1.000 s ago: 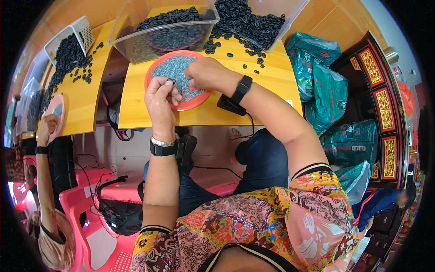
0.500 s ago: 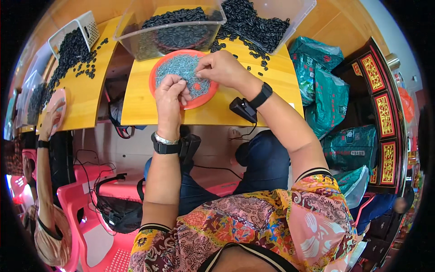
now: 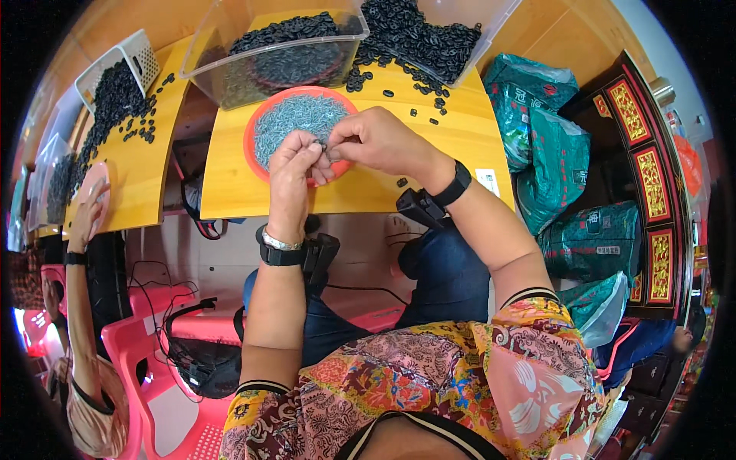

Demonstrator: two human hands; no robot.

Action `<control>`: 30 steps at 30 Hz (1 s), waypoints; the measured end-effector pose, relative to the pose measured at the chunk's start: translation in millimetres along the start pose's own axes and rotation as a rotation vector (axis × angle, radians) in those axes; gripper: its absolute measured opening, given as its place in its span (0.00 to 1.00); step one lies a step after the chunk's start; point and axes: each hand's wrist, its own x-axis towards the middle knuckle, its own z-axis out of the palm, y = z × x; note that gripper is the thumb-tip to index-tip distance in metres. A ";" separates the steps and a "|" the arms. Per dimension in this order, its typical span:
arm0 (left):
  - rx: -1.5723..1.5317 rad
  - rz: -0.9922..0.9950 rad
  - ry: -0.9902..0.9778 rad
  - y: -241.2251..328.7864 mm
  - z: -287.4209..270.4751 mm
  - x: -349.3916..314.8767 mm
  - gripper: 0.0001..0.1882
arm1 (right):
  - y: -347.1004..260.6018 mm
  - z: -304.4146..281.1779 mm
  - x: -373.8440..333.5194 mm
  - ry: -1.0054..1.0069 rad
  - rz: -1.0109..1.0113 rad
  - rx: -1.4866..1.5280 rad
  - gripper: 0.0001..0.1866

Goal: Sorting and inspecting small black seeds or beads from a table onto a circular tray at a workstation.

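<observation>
An orange-red round bowl [image 3: 251, 157] full of small grey-blue metal pieces that look like screws [image 3: 295, 121] sits near the front of the yellow table. Over its near right side, my left hand [image 3: 291, 170] is closed, with a small black piece [image 3: 323, 146] pinched between thumb and fingers. Coming in from the right, my right hand [image 3: 387, 142] is pinched shut with its fingertips against that piece. What the right fingers hold, if anything, is too small to make out. Both wrists wear dark straps.
Behind the bowl stand a clear bin [image 3: 222, 73] and an open clear container [image 3: 491, 34] of black oval pieces [image 3: 422, 38], some spilled on the table [image 3: 238, 192]. Green bags [image 3: 556, 165] stand at right. At left, a co-worker's hand [image 3: 86, 215] touches a pink plate [image 3: 101, 180].
My right hand has left the screws in the bowl and come toward my left hand, and their fingertips now meet. The view has shifted slightly.
</observation>
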 end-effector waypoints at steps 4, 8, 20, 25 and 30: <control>0.013 -0.002 0.000 -2.2 2.9 -1.2 0.03 | 0.9 8.0 -12.5 0.120 -0.021 0.122 0.05; -0.001 0.002 0.038 -1.9 8.3 -5.0 0.03 | -2.7 6.2 -15.1 0.265 0.093 0.369 0.05; 0.103 0.072 0.119 -1.8 13.4 -11.0 0.03 | 0.2 -0.6 -12.7 0.412 -0.008 0.235 0.05; 0.152 0.116 0.111 -3.3 15.6 -12.3 0.02 | -2.0 5.2 -14.7 0.358 -0.024 0.217 0.04; 0.177 0.148 0.088 -3.7 19.1 -13.3 0.02 | 2.6 11.4 -14.9 0.354 -0.109 0.159 0.03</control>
